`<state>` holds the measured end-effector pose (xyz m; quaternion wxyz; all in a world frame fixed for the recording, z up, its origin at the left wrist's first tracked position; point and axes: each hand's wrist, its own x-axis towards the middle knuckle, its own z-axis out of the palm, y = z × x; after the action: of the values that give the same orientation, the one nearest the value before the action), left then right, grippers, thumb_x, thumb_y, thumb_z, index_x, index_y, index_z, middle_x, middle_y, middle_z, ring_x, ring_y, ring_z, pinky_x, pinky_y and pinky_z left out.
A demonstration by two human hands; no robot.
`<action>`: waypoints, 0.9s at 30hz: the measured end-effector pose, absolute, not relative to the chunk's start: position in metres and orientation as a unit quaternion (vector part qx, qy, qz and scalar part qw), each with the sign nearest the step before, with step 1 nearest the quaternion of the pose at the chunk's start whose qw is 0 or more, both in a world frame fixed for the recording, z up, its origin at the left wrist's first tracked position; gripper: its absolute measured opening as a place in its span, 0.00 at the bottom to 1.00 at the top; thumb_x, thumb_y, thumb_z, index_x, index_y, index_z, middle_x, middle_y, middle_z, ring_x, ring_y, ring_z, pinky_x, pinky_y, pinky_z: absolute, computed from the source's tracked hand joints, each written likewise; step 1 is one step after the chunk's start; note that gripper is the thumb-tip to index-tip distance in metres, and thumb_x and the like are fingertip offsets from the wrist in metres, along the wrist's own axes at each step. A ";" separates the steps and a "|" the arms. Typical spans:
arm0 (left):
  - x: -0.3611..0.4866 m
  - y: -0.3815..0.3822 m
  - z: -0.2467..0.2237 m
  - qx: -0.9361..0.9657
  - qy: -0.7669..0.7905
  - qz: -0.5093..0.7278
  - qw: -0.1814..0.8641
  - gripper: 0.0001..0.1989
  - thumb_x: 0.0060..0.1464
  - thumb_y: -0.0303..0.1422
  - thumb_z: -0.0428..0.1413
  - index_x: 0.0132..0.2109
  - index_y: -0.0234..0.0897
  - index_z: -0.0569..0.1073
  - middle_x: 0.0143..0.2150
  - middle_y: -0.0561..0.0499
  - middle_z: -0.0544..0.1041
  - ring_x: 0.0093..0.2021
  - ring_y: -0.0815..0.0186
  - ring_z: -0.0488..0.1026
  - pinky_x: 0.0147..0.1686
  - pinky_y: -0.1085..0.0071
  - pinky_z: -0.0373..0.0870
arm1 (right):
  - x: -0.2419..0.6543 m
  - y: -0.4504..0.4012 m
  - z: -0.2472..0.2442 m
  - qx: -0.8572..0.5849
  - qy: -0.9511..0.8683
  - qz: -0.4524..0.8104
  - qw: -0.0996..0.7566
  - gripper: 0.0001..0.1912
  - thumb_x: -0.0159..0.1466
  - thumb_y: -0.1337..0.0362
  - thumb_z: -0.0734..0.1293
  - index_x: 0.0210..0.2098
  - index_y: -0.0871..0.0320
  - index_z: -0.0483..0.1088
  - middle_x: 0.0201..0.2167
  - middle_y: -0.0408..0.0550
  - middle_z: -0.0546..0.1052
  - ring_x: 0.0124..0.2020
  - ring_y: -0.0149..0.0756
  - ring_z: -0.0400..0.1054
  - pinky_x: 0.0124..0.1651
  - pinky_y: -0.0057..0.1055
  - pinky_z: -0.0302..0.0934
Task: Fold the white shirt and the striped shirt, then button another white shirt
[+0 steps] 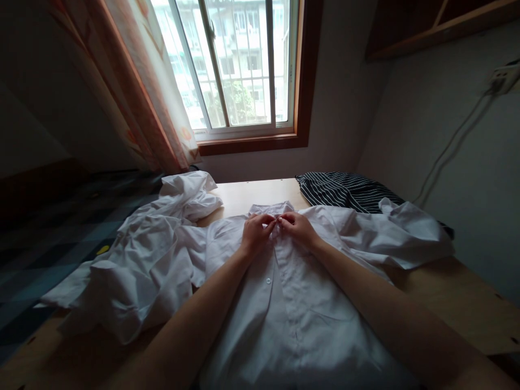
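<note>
A white shirt lies front up on the wooden table, its collar toward the window and its sleeves spread sideways. Just below the collar, my left hand pinches the edge of the front placket. My right hand pinches the fabric right beside it, fingertips nearly touching those of the left. Whatever small part sits between the fingertips is too small to make out. Lower down, a button shows on the placket, and the front is partly open there.
Crumpled white cloth lies at the left, partly over a dark checked bedspread. Black striped fabric rests at the table's back right. Behind the wooden table are a window and a curtain. A cable hangs on the right wall.
</note>
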<state>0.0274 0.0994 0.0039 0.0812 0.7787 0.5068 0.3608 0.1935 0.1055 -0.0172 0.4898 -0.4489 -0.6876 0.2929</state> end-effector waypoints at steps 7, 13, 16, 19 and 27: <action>0.028 0.101 -0.001 0.812 0.443 0.369 0.088 0.05 0.56 0.30 0.59 0.39 0.41 0.81 0.39 0.51 0.82 0.41 0.62 0.74 0.50 0.64 0.67 | 0.196 0.110 -0.021 -0.470 -0.666 0.300 0.496 0.15 0.60 0.53 0.67 0.30 0.60 0.73 0.27 0.47 0.78 0.30 0.36 0.71 0.35 0.30 0.63; 0.028 0.102 -0.001 0.817 0.427 0.372 0.107 0.07 0.56 0.27 0.59 0.39 0.42 0.81 0.41 0.52 0.82 0.44 0.62 0.75 0.52 0.63 0.66 | 0.200 0.114 -0.023 -0.480 -0.669 0.300 0.481 0.08 0.59 0.61 0.66 0.31 0.60 0.74 0.29 0.48 0.79 0.32 0.37 0.72 0.36 0.30 0.63; 0.028 0.101 0.001 0.811 0.450 0.362 0.092 0.08 0.56 0.26 0.57 0.39 0.41 0.81 0.39 0.52 0.82 0.44 0.61 0.75 0.52 0.63 0.67 | 0.201 0.114 -0.023 -0.482 -0.672 0.297 0.478 0.07 0.58 0.63 0.67 0.32 0.60 0.75 0.30 0.48 0.80 0.33 0.37 0.73 0.36 0.30 0.63; 0.025 0.101 0.001 0.797 0.494 0.342 0.052 0.08 0.56 0.26 0.56 0.39 0.39 0.80 0.37 0.50 0.81 0.44 0.59 0.74 0.51 0.62 0.67 | 0.200 0.113 -0.022 -0.478 -0.677 0.295 0.475 0.08 0.58 0.63 0.67 0.32 0.60 0.75 0.31 0.49 0.80 0.33 0.37 0.73 0.36 0.30 0.64; 0.019 0.104 -0.001 0.823 0.496 0.276 0.023 0.09 0.54 0.24 0.56 0.39 0.39 0.78 0.42 0.48 0.80 0.46 0.59 0.73 0.56 0.60 0.65 | 0.198 0.113 -0.022 -0.465 -0.671 0.295 0.497 0.10 0.59 0.61 0.66 0.33 0.61 0.76 0.33 0.51 0.81 0.34 0.38 0.74 0.39 0.31 0.65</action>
<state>0.0193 0.1042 -0.0013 0.0228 0.8230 0.4961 0.2759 0.1984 0.1125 -0.0218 0.4970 -0.4646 -0.6710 0.2949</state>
